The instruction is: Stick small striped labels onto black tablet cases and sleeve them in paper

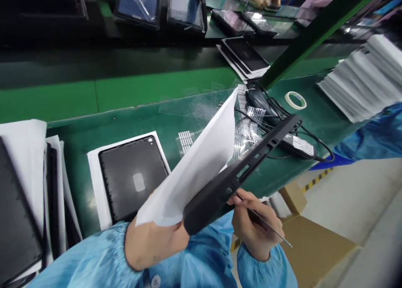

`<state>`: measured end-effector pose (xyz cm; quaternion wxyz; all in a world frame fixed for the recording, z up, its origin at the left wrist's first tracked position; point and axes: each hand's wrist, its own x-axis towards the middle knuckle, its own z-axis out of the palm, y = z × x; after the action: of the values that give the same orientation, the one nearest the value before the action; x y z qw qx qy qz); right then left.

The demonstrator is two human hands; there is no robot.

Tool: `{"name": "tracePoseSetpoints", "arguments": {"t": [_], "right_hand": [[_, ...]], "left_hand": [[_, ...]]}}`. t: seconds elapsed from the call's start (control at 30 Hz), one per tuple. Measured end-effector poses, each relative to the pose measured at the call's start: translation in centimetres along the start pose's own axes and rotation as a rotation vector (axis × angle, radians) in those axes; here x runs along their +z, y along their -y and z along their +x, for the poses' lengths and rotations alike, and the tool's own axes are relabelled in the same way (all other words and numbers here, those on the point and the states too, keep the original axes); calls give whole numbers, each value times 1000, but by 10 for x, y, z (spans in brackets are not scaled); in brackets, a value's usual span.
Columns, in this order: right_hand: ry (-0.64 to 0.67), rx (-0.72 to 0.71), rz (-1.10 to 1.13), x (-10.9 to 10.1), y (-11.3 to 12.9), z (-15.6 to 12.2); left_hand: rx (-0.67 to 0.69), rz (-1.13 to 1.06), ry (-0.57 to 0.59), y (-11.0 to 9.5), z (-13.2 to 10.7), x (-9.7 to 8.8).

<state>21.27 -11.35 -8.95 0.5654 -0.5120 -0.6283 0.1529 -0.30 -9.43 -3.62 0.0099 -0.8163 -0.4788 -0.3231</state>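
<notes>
My left hand (160, 242) holds up a black tablet back cover (241, 175), tilted so that its edge with port cutouts faces me. Its fingers are mostly hidden behind a white sheet (201, 166), which stands against the cover's far side. Closed around a thin metal tool (266, 223), perhaps tweezers, my right hand (256, 223) is at the cover's near edge, fingertips close to a cutout. Another black back cover (133, 177) lies on white paper on the green bench, inner side up, with a light grey patch in its middle.
At left lean covers with white sheets (25, 162). Clear strips with labels (185, 141), a black cabled device (260, 99) and a tape roll (295, 100) lie on the bench. A stack of white sleeves (364, 78) is at right. A cardboard box (314, 250) stands below. A green post (314, 32) rises behind.
</notes>
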Motion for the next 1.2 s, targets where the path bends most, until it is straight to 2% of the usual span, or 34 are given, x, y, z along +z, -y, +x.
{"name": "tracePoseSetpoints", "arguments": {"t": [0.07,0.13,0.23,0.33,0.5,0.73,0.97,1.1,1.2], "right_hand": [[-16,29,104,2,4,-3],[6,136,194,2,10,-5],[121,360,294,-3,22,-5],[240,472,335,-10,29,-2],[277,503,326,-13,29,0],[283,590,358,-11,31,5],[253,677,457,-13,31,7],[228,644,407,-11,34,10],[237,615,370,-9,35,14]], "left_hand": [[73,44,-22,1,5,-3],[121,59,-28,2,14,-6],[185,68,-43,3,27,-12],[209,64,-49,4,34,-15],[116,19,-17,5,32,-15],[106,1,27,4,31,-15],[227,70,18,7,23,-15],[364,250,50,10,13,-13],[411,316,50,8,16,-13]]}}
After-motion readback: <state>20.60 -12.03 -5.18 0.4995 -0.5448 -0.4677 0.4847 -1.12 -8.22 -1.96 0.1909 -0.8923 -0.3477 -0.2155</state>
